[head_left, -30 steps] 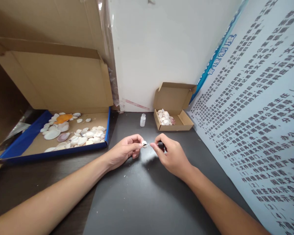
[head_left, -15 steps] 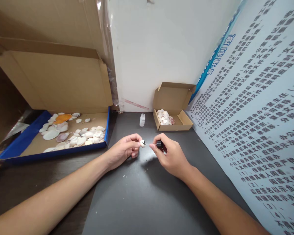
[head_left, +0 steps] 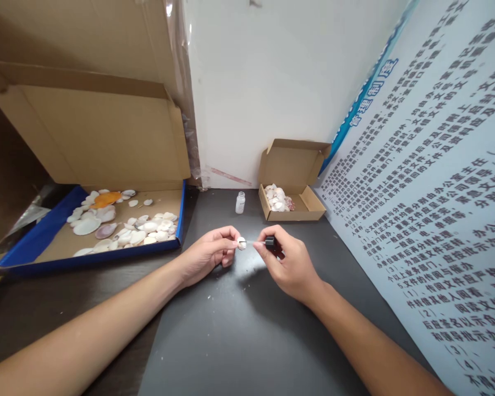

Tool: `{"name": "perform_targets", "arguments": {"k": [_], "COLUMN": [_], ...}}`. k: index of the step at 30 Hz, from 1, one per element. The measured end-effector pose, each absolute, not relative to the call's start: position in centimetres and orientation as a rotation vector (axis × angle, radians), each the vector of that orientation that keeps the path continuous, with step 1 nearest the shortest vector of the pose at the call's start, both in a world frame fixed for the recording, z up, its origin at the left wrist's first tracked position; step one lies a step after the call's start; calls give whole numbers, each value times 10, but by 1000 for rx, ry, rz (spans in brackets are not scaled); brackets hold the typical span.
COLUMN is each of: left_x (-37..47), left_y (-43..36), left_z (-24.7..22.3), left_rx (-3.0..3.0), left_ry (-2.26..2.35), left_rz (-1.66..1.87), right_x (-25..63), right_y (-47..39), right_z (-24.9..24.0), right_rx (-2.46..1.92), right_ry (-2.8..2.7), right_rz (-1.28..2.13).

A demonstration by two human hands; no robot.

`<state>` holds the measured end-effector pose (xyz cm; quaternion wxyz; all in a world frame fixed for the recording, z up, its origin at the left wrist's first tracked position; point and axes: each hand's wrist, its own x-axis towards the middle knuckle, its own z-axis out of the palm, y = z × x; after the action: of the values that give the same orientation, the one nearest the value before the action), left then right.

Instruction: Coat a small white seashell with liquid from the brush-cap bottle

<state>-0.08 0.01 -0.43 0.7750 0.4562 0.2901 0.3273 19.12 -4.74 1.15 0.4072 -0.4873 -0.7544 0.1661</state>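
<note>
Between thumb and fingers my left hand pinches a small white shell at its left edge. My right hand is closed on a black-capped brush, whose thin stem points left and reaches the face of the shell. A dark tip or mark shows on the shell there. Beyond both hands a small clear bottle with a white label stands upright and uncapped on the dark grey table mat.
At the left, an open blue-edged cardboard box holds several shells and an orange piece. A smaller open box with shells stands at the back right. A printed poster borders the right side; a white panel rises behind.
The brush tip now lies across the shell, and more of its stem shows left of my right fingers. The shell appears slightly turned, with its ribs showing. My left hand has hardly moved.
</note>
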Motion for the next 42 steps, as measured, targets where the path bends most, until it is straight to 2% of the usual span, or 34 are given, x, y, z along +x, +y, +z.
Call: {"name": "perform_targets", "arguments": {"k": [6,15,27,42], "left_x": [-2,-2,-2,-1], "left_y": [1,0,1,-1], "left_z": [-6,-4,-7,-4], "left_rx": [980,973,997,1002], "left_ry": [632,631,603,645], "left_rz": [701,701,721,711], "right_x": [194,192,195,194], "right_y": [-44,-47,-45,-44], "right_z": [11,11,17,15], "right_rx": [-1334,-1225,-1258,-1233], "right_ry": [-1946,-1949,-1919,-1910], "right_rz": [363,409,242,223]}}
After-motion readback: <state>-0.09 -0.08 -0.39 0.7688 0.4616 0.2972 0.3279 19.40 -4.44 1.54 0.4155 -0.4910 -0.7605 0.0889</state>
